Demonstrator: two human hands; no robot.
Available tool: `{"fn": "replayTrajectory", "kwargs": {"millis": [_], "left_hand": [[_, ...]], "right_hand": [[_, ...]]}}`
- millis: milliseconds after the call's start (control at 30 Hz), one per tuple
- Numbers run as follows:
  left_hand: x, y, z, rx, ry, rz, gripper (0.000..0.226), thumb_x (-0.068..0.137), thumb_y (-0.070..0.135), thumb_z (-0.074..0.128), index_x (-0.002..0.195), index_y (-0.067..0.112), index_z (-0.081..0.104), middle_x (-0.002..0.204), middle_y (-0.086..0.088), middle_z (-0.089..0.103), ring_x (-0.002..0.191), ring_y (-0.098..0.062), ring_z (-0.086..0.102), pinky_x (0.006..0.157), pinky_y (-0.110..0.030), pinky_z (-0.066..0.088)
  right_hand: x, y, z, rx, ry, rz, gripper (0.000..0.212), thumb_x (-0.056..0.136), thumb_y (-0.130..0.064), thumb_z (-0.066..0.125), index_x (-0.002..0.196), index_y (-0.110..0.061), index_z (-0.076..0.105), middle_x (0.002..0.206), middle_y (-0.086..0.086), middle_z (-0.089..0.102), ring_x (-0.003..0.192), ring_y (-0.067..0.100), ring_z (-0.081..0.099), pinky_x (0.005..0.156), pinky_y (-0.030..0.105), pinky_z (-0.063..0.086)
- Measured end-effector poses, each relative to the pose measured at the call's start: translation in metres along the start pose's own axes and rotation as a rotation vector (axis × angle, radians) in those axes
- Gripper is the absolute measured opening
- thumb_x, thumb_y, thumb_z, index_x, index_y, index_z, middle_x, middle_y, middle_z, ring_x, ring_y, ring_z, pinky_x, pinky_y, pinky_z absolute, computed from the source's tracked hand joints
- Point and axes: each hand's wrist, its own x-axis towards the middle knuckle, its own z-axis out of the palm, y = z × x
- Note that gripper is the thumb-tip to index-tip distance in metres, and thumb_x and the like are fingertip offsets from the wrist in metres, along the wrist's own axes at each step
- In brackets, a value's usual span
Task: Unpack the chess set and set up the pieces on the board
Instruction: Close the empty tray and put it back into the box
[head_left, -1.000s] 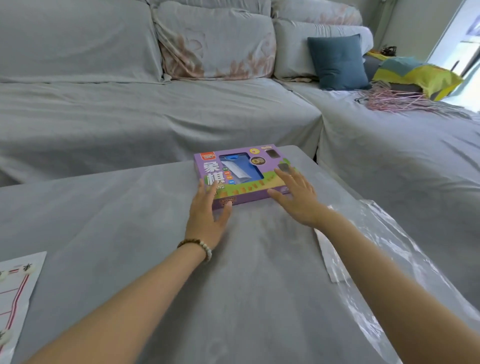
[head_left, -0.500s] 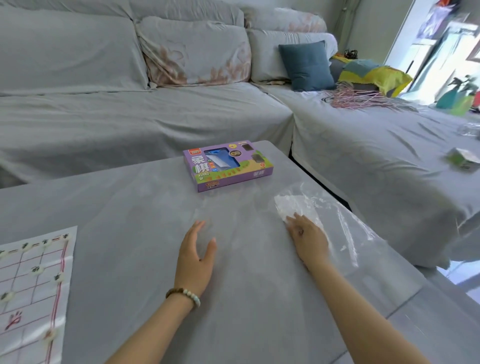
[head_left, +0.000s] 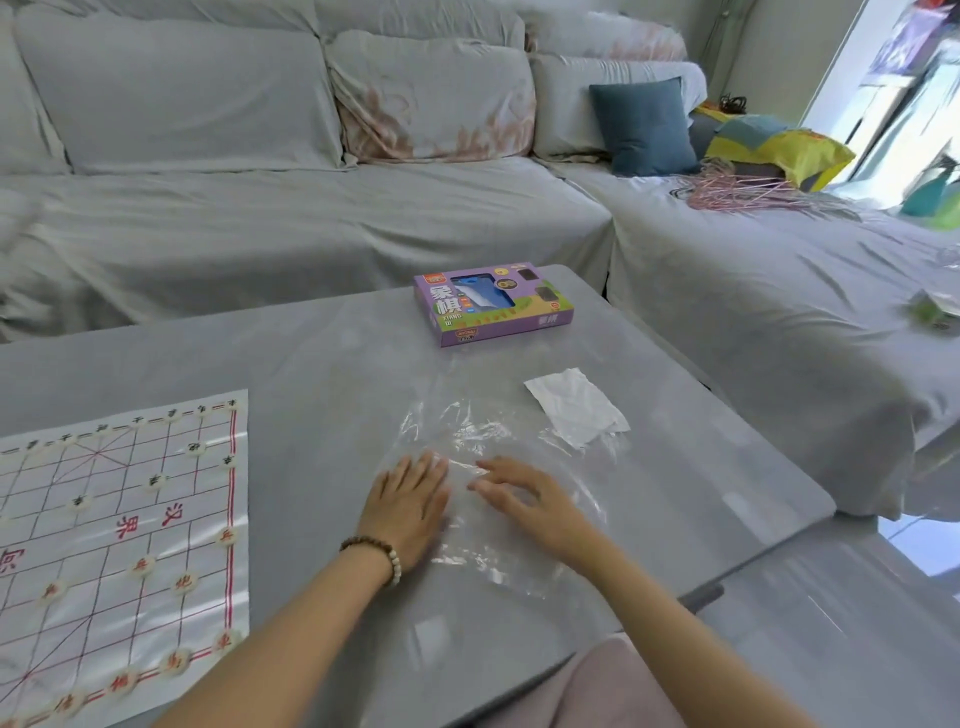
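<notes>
Plainly both hands are busy with the bag (head_left: 467, 431), a clear plastic film lying crumpled on the table (head_left: 322, 374). The left hand (head_left: 410, 501) lies flat on the bag's near-left edge, fingers straight and close together. The right hand (head_left: 530, 501), just right of it, rests on the film with fingers spread and slightly bent, gripping nothing. Pressed down like this, they seem to be pinning or smoothing the slippery film so that it stays put, probably to flatten it out of the way.

A white slip (head_left: 576, 408) sits at the bag's far-right corner; whether inside it or on top, I cannot tell. Beyond the bag the box (head_left: 491, 304) lies flat, clear of the working space. Well left of the bag the board (head_left: 104, 519) is spread open with pieces (head_left: 141, 565) standing on its lines at both ends. The set-up therefore looks done or nearly so, leaving the wrapping to tidy.
</notes>
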Motion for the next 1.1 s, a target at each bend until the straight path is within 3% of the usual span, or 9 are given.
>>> {"fn": "replayTrajectory", "kwargs": {"millis": [100, 233, 433, 533, 633, 733, 900, 1033, 1100], "left_hand": [[-0.007, -0.008, 0.002, 0.056, 0.062, -0.091, 0.080, 0.075, 0.064, -0.015, 0.148, 0.034, 0.000, 0.157, 0.005, -0.008, 0.143, -0.022, -0.010, 0.114, -0.041, -0.008], [-0.004, -0.002, -0.002, -0.138, 0.122, -0.261, 0.066, 0.089, 0.066, 0.009, 0.147, 0.037, -0.002, 0.157, -0.003, -0.006, 0.143, -0.029, -0.010, 0.114, -0.041, -0.008], [0.001, 0.035, -0.030, -1.245, 0.205, -0.233, 0.064, 0.093, 0.059, 0.020, 0.147, 0.032, 0.000, 0.139, 0.011, 0.030, 0.129, -0.012, 0.036, 0.101, -0.021, 0.024], [0.001, 0.054, -0.039, -1.434, 0.312, -0.167, 0.047, 0.100, 0.038, 0.027, 0.145, 0.031, 0.014, 0.131, 0.024, 0.020, 0.123, 0.006, 0.027, 0.091, -0.004, 0.024], [0.013, 0.056, -0.045, -1.550, 0.401, -0.287, 0.033, 0.092, 0.050, 0.044, 0.115, 0.028, 0.047, 0.116, 0.018, 0.052, 0.099, 0.002, 0.053, 0.078, -0.015, 0.043], [0.034, 0.052, -0.050, -1.424, 0.532, -0.420, 0.049, 0.076, 0.064, 0.057, 0.084, 0.016, 0.057, 0.083, 0.002, 0.062, 0.081, -0.015, 0.060, 0.074, -0.026, 0.049], [0.058, 0.044, -0.061, -1.051, 0.776, -0.332, 0.051, 0.078, 0.051, 0.063, 0.062, 0.011, 0.036, 0.059, -0.001, 0.034, 0.055, -0.013, 0.032, 0.046, -0.015, 0.031], [0.072, 0.044, -0.056, -0.853, 0.736, -0.265, 0.047, 0.075, 0.054, 0.064, 0.068, 0.018, 0.035, 0.060, 0.005, 0.030, 0.052, -0.011, 0.029, 0.047, -0.018, 0.027], [0.078, 0.045, -0.051, -0.819, 0.702, -0.282, 0.043, 0.074, 0.057, 0.064, 0.081, 0.019, 0.046, 0.065, 0.009, 0.042, 0.056, -0.008, 0.041, 0.049, -0.017, 0.032]], "right_hand": [[0.009, 0.013, -0.027, -0.310, 0.293, 0.067, 0.030, 0.091, -0.043, 0.053, 0.118, -0.034, 0.061, 0.141, -0.009, 0.042, 0.140, 0.011, 0.025, 0.116, 0.033, 0.016], [0.010, 0.027, -0.013, -0.361, 0.155, 0.244, 0.044, 0.099, -0.047, 0.024, 0.140, -0.037, 0.036, 0.155, -0.004, 0.020, 0.145, 0.015, 0.006, 0.117, 0.034, 0.003], [0.002, -0.047, 0.048, 0.577, -0.058, 0.271, 0.050, 0.095, -0.059, 0.007, 0.121, -0.044, 0.047, 0.124, -0.022, 0.053, 0.102, -0.014, 0.050, 0.092, 0.014, 0.037], [0.006, -0.070, 0.064, 0.643, -0.076, 0.255, 0.039, 0.094, -0.056, 0.013, 0.107, -0.044, 0.048, 0.122, -0.016, 0.054, 0.100, -0.006, 0.054, 0.094, 0.015, 0.042], [0.008, -0.074, 0.061, 0.609, -0.067, 0.311, 0.041, 0.092, -0.059, 0.019, 0.107, -0.038, 0.051, 0.114, -0.010, 0.058, 0.103, 0.004, 0.054, 0.090, 0.015, 0.044], [0.011, -0.069, 0.035, 0.569, -0.004, 0.321, 0.047, 0.098, -0.051, 0.018, 0.104, -0.029, 0.058, 0.101, -0.009, 0.062, 0.103, 0.007, 0.056, 0.088, 0.018, 0.046], [0.048, -0.021, -0.028, 0.228, 0.466, 0.119, 0.027, 0.099, -0.033, 0.039, 0.104, -0.028, 0.064, 0.117, -0.011, 0.060, 0.118, 0.008, 0.051, 0.105, 0.025, 0.033], [0.077, 0.048, -0.067, -0.306, 0.495, 0.381, 0.040, 0.094, -0.050, 0.040, 0.132, -0.041, 0.046, 0.157, 0.000, 0.009, 0.145, 0.023, 0.001, 0.115, 0.036, 0.001], [0.082, 0.069, -0.064, -0.496, 0.426, 0.358, 0.040, 0.097, -0.045, 0.036, 0.134, -0.035, 0.046, 0.156, 0.003, 0.017, 0.145, 0.027, 0.005, 0.116, 0.037, 0.002]]}}
